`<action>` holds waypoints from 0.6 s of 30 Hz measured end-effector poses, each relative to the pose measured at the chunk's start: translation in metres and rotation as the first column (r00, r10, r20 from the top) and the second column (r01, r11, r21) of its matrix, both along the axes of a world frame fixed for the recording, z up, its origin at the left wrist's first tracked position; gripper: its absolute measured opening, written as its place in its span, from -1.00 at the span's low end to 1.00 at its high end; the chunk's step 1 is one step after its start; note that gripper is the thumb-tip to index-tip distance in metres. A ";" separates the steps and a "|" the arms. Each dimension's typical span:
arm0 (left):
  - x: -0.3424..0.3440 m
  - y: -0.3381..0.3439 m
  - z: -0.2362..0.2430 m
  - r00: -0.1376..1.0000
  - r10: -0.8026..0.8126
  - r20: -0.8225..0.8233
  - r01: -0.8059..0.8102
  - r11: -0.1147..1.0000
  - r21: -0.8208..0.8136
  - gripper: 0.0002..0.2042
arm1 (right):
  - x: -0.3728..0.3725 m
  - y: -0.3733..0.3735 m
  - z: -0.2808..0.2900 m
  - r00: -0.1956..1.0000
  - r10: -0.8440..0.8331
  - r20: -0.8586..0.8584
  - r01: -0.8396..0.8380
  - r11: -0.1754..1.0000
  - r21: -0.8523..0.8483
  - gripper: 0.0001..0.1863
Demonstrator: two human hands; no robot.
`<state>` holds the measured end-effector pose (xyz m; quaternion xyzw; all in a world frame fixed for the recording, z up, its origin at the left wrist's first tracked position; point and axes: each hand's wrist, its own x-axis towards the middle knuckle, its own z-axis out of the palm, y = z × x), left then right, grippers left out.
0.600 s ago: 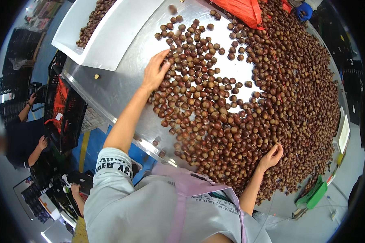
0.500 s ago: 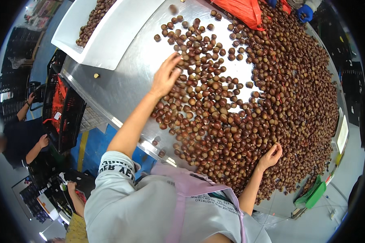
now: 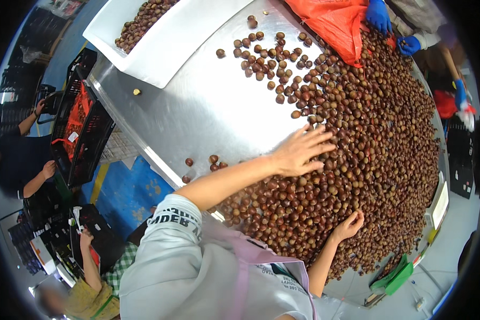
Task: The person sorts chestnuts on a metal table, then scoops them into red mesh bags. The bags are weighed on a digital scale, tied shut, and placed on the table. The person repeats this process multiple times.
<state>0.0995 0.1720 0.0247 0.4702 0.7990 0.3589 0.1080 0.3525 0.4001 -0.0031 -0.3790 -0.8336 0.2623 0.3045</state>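
Brown, glossy chestnuts (image 3: 389, 138) lie in a broad heap over the right side of a shiny metal table (image 3: 197, 114). My left hand (image 3: 304, 151) rests with fingers spread on the heap's left edge, its palm toward the nuts and nothing gripped. Closer to my body on the right, my right hand (image 3: 348, 226) lies against the near part of the heap. Its fingers are curled together, and what they hold, if anything, is hidden. Loose chestnuts (image 3: 272, 58) are scattered on the metal beyond my left hand.
A white tub (image 3: 160, 58) holding chestnuts stands at the far left. An orange-red mesh bag (image 3: 330, 26) lies at the far edge beside another person's blue-gloved hands (image 3: 378, 17). A green scoop (image 3: 394, 274) is at lower right. People and black crates (image 3: 82, 133) are on the left.
My left hand has swept right and nearer across the table, pushing chestnuts toward the heap and baring metal behind it. My right hand's fingers have curled in more.
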 end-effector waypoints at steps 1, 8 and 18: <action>-0.022 -0.008 0.017 0.993 0.035 -0.111 -0.036 0.999 -0.010 -0.50 | 0.000 -0.002 0.000 0.999 0.017 -0.029 -0.016 0.998 0.054 -0.85; -0.233 -0.143 -0.028 0.569 0.751 -0.335 -0.755 0.638 0.149 -0.61 | 0.001 -0.004 0.003 1.000 0.009 0.026 -0.009 1.000 0.006 -0.77; -0.247 -0.125 -0.028 0.577 0.737 -0.351 -0.772 0.633 0.060 -0.60 | -0.002 -0.006 0.003 1.000 -0.011 -0.011 0.011 1.000 0.015 -0.87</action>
